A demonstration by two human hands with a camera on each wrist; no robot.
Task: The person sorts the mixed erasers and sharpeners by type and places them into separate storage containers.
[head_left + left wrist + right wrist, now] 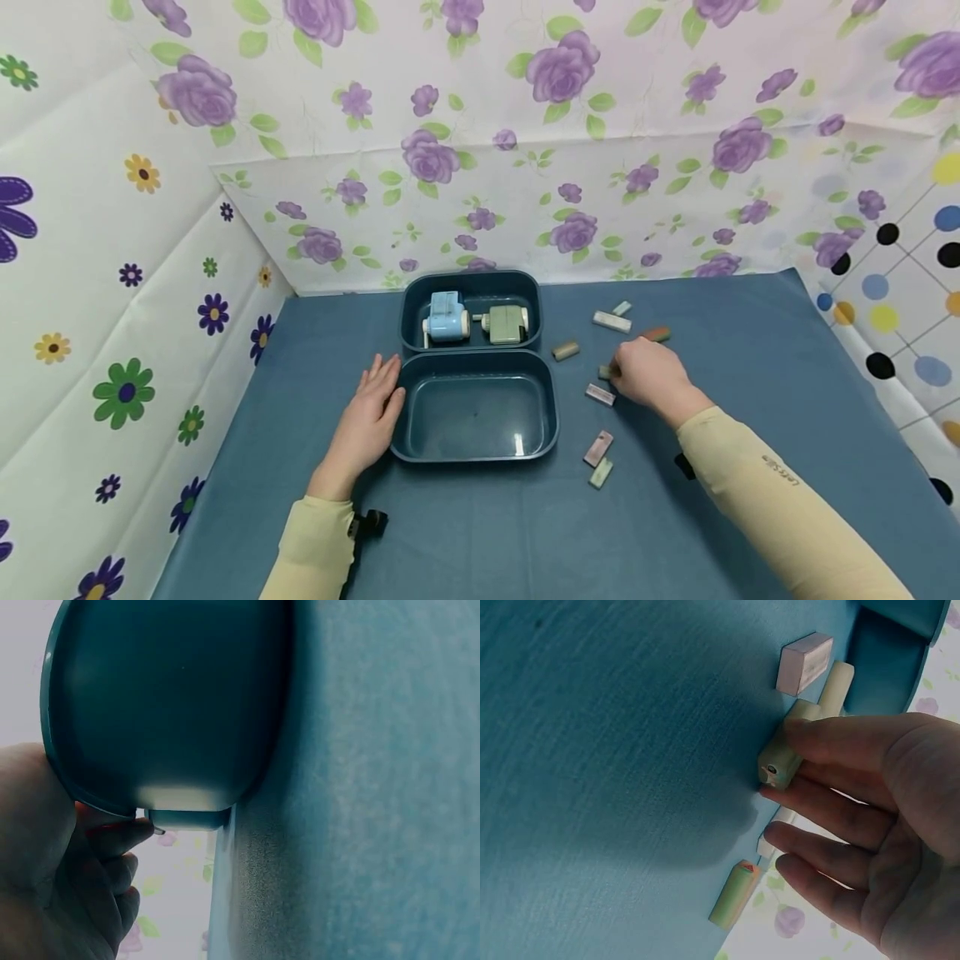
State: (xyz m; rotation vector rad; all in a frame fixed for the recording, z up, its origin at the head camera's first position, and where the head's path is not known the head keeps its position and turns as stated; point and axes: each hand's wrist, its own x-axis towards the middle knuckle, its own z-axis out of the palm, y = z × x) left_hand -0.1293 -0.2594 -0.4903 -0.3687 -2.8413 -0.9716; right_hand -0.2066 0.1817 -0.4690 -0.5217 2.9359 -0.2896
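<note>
Green block in right fingers sits near pink block and tan cylinder.

A small green block, dark-marked at one end — apparently a picture, though dimly seen — is pinched in the right hand, right of an upright dark teal bin whose left side the left hand touches.

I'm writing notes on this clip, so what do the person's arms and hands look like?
The left hand and right hand wear no gloves. Pale yellow sleeves cover both forearms: the left sleeve and the right sleeve, which carries small dark lettering that I can't read surely. A black device shows beside the left sleeve.
</note>
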